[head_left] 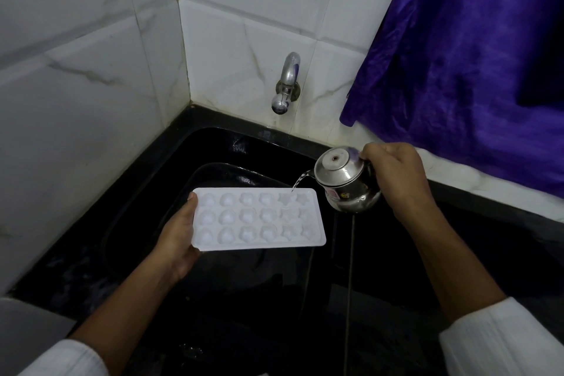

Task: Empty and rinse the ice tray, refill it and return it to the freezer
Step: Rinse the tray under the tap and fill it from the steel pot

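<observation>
A white ice tray [314,224] with several shaped pockets is held level over the black sink [171,180]. My left hand [180,235] grips its left end, thumb on top of the rim. My right hand [396,174] grips the handle of a small steel kettle [345,183], tilted to the left. A thin stream of water [299,181] runs from its spout into the tray's far right pockets.
A chrome tap [287,82] sticks out of the white tiled wall above the sink's back edge, with no water running from it. A purple cloth [473,55] hangs at the upper right over a white ledge [457,168]. A black counter surrounds the sink.
</observation>
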A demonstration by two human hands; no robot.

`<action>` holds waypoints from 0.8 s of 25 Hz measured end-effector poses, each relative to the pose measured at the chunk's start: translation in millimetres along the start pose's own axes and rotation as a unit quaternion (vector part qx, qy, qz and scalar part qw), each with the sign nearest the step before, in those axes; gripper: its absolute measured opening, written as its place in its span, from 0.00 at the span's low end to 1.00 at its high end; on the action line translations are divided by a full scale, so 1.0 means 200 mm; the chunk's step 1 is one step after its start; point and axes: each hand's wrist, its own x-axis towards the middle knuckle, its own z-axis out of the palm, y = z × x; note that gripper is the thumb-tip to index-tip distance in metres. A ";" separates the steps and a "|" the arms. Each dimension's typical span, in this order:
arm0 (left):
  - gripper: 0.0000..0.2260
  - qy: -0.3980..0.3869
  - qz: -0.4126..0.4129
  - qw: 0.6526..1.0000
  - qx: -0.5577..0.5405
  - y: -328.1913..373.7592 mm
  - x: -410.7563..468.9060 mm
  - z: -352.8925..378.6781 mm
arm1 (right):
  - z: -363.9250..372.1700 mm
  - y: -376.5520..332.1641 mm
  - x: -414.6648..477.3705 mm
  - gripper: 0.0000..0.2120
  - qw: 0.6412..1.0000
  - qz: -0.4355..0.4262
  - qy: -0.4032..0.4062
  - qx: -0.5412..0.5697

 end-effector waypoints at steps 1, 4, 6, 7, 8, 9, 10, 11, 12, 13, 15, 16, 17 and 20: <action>0.26 -0.002 0.000 1.000 0.005 0.00 0.00 0.00 | -0.01 0.00 0.00 0.17 1.000 -0.003 0.002 -0.001; 0.27 -0.006 0.000 1.000 0.015 -0.01 0.00 0.00 | -0.02 -0.01 0.00 0.16 1.000 -0.006 0.006 0.002; 0.27 -0.007 -0.004 1.000 0.013 -0.02 0.00 -0.01 | -0.04 -0.02 0.00 0.14 1.000 0.002 0.011 0.016; 0.28 -0.009 -0.004 1.000 0.014 -0.02 0.00 -0.01 | -0.05 -0.03 0.00 0.12 0.999 0.014 0.015 0.037; 0.28 -0.011 -0.004 1.000 0.017 -0.03 0.00 -0.01 | -0.05 -0.03 0.00 0.10 0.997 0.033 0.020 0.067; 0.28 -0.011 -0.003 1.000 0.019 -0.03 0.00 -0.01 | -0.06 -0.03 -0.01 0.10 0.993 0.056 0.028 0.102; 0.28 -0.013 -0.002 1.000 0.019 -0.03 0.00 -0.01 | -0.06 -0.03 -0.01 0.11 0.987 0.077 0.038 0.135; 0.28 -0.012 -0.002 1.000 0.015 -0.03 0.00 -0.01 | -0.07 -0.02 -0.02 0.13 0.981 0.096 0.048 0.161; 0.28 -0.007 -0.003 1.000 0.010 -0.03 0.00 -0.01 | -0.07 -0.02 -0.03 0.15 0.976 0.108 0.056 0.182; 0.27 -0.004 -0.004 1.000 0.007 -0.02 0.00 -0.01 | -0.07 -0.02 -0.03 0.16 0.971 0.115 0.061 0.201; 0.27 -0.006 -0.004 1.000 0.013 -0.02 -0.01 0.00 | -0.06 -0.02 -0.04 0.17 0.964 0.121 0.066 0.228; 0.27 -0.005 -0.004 1.000 0.016 -0.01 -0.01 0.00 | -0.05 -0.02 -0.04 0.16 0.963 0.123 0.066 0.229; 0.27 -0.003 -0.004 1.000 0.016 -0.01 0.00 0.00 | -0.04 -0.03 -0.04 0.16 0.965 0.121 0.063 0.224; 0.28 -0.008 -0.003 1.000 0.020 -0.01 -0.01 0.00 | 0.01 -0.02 -0.05 0.13 0.978 0.091 0.047 0.182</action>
